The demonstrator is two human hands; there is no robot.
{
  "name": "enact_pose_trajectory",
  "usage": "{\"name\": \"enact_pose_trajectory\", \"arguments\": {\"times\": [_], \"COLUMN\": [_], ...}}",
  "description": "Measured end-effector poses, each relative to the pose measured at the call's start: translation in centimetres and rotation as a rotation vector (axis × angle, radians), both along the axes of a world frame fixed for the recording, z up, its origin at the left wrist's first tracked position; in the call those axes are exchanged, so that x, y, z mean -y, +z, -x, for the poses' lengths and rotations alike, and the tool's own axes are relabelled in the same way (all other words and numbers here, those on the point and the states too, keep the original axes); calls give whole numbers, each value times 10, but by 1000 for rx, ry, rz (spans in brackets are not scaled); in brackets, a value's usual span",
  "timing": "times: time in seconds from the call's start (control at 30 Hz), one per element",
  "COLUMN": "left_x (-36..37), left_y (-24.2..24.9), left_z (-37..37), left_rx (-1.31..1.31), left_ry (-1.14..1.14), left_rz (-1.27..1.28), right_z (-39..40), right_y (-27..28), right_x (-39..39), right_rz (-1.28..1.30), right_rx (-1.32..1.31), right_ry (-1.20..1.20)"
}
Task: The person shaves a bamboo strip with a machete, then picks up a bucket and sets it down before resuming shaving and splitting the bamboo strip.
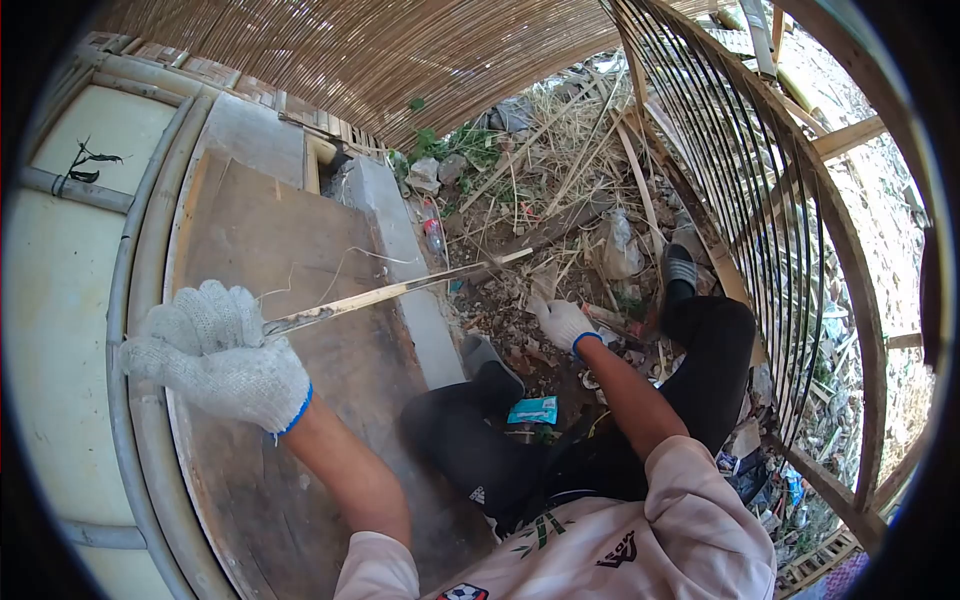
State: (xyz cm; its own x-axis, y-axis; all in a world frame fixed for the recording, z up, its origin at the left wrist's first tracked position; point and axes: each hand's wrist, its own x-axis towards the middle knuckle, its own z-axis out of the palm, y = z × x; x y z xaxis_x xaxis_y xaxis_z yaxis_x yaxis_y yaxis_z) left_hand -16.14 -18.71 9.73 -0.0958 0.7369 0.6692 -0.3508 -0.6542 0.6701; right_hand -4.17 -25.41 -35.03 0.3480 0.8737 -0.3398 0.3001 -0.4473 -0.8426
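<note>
My left hand point(225, 350), in a white knitted glove with a blue cuff, is closed on one end of a long split bamboo strip point(400, 290). The strip slants slightly upward to the right, over a brown board point(290, 230) and out past a concrete edge. Its far end hangs above the littered ground. Lower and to the right is my right hand point(565, 325), gloved alike, with its fingers curled. Something pale and blurred shows just above those fingers, and I cannot make out what it is. My right hand appears apart from the strip.
Dry straw, sticks and rubbish cover the ground point(560, 210) between my feet. A turquoise packet point(533, 410) lies near my left shoe. A slatted bamboo frame point(740, 180) stands close on my right. A woven bamboo screen point(330, 60) hangs ahead. Pale panels point(70, 270) line the left.
</note>
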Motion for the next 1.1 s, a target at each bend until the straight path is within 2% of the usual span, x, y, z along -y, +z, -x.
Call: {"name": "enact_pose_trajectory", "arguments": {"times": [0.07,0.13,0.17,0.23,0.27,0.3,0.37,0.53,0.57,0.63,0.77,0.83,0.97,1.03,1.07,1.1], "left_x": [-1,-3,-5,-11,-12,-14,-16,-8,-7,-6,-7,-3,-6,-6,-2,5], "left_y": [2,2,1,-3,-3,-3,-2,-3,-4,-4,-10,-10,-19,-17,-15,-14], "left_z": [-3,-2,0,9,12,13,11,-3,-6,-10,-5,-12,9,9,4,-3], "left_rx": [8,13,9,-60,-63,-44,-17,41,42,10,-22,49,1,-9,-14,-60], "left_ry": [35,127,128,184,187,206,230,220,229,367,443,591,516,311,309,437], "left_rz": [26,2,-4,-41,-43,-39,-39,-50,-56,-68,-124,-100,-98,-129,-130,-69], "right_z": [-4,-8,-5,9,17,24,36,41,46,46,46,48,48,47,47,46], "right_y": [10,23,31,49,72,94,136,254,259,282,300,302,305,306,307,309], "right_x": [-3,7,9,18,24,27,30,62,66,76,84,86,95,98,99,99], "right_rz": [14,81,76,-65,-191,-195,-338,-476,-624,-638,-641,-616,-636,-620,-621,-609], "right_rx": [-65,-553,-558,-90,-118,-117,-309,-374,-322,-346,-328,-309,-311,-323,-327,-323], "right_ry": [-6,-29,-26,47,24,26,31,218,205,210,241,249,240,257,254,261]}}
